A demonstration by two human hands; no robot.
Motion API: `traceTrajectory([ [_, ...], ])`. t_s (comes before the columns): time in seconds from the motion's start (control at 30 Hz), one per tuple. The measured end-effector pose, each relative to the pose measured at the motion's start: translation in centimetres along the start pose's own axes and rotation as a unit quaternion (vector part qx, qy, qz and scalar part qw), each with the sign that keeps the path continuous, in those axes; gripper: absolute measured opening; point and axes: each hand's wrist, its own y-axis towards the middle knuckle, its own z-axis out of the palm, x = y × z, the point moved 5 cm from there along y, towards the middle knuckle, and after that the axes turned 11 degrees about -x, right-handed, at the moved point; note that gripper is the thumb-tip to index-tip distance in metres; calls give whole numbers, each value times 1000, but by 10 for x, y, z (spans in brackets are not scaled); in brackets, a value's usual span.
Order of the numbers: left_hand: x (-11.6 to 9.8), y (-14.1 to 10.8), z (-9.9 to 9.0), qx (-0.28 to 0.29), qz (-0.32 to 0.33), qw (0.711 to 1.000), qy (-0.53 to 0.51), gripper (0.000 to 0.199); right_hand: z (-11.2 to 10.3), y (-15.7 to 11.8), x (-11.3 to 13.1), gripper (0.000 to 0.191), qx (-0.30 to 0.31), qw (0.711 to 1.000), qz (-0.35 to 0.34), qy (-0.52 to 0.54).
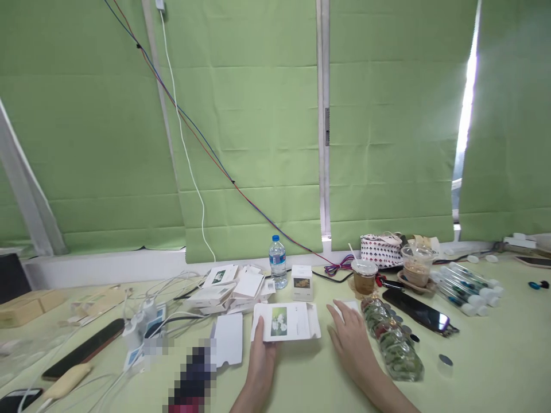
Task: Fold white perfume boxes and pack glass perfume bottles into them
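Note:
My left hand (pixel 263 353) grips the lower edge of a white cardboard box (pixel 297 322) with a picture of white flowers on it. The box is held just above the green table, and its right end flap stands open. To the right, my right hand (pixel 350 338) reaches over the table with its fingers stretched apart. Under its fingertips lies a small white flat piece (pixel 353 306), partly hidden. Beside that hand runs a row of clear-wrapped packets (pixel 398 350) with green contents. A flattened white carton (pixel 229 339) lies left of my left hand.
Behind the box stand a small white box (pixel 302 283) and a water bottle (pixel 278 264). White cartons (pixel 235 287) are heaped to their left. Drink cups (pixel 364 278), a black phone (pixel 415 311) and clear tubes (pixel 467 289) stand or lie right. Cables (pixel 148 324) tangle left.

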Motion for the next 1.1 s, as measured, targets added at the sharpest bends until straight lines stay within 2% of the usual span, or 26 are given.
traceTrajectory([
  [0.07,1,-4,2,20,-6,1000,-15,47,0,-4,7,40,18,986,52,158],
  [0.1,3,-6,4,34,-14,999,-21,49,3,-8,11,44,38,967,97,235],
  [0.17,6,-11,9,69,-35,997,-19,54,13,-17,16,56,76,909,193,362],
  [0.23,8,-16,14,102,-50,994,-4,61,24,-24,18,65,87,852,259,446],
  [0.33,9,-19,15,106,-48,993,34,69,32,-25,13,66,54,807,298,507],
  [0.43,2,-14,11,80,15,989,124,65,33,-22,1,58,21,778,344,525],
  [0.5,-10,-7,6,53,132,963,229,58,31,-20,-6,51,4,774,371,514],
  [0.53,-18,-4,4,40,209,933,289,54,29,-19,-9,49,-3,778,376,503],
  [0.57,-25,-3,3,33,290,891,347,50,28,-19,-10,47,-8,786,376,492],
  [0.6,-30,-2,4,35,368,838,401,46,28,-18,-11,45,-10,794,369,482],
  [0.67,-33,-6,9,63,502,715,483,37,31,-19,-10,43,6,806,351,477],
  [0.73,-25,-14,15,128,582,599,535,38,38,-21,-6,40,32,802,344,487],
  [0.77,-20,-19,18,167,599,555,553,44,41,-23,-4,38,42,793,349,497],
  [0.8,-14,-24,20,205,598,528,567,55,45,-26,-3,36,49,781,358,509],
  [0.83,-9,-28,21,236,585,520,576,66,48,-27,-1,35,52,767,368,523],
  [0.87,-5,-32,22,258,564,529,579,74,50,-29,1,35,55,754,375,537],
  [0.93,-5,-37,23,264,515,584,569,76,52,-31,5,36,65,736,378,558],
  [0.97,-6,-38,23,258,491,613,562,75,52,-31,7,35,79,736,372,560],
  [1.0,-7,-38,23,250,472,634,558,75,52,-31,9,34,98,743,361,555],
  [1.03,-8,-37,23,245,459,643,561,76,52,-31,10,32,116,756,347,543],
  [1.1,-10,-35,23,246,455,627,583,79,48,-29,12,29,129,794,305,510],
])
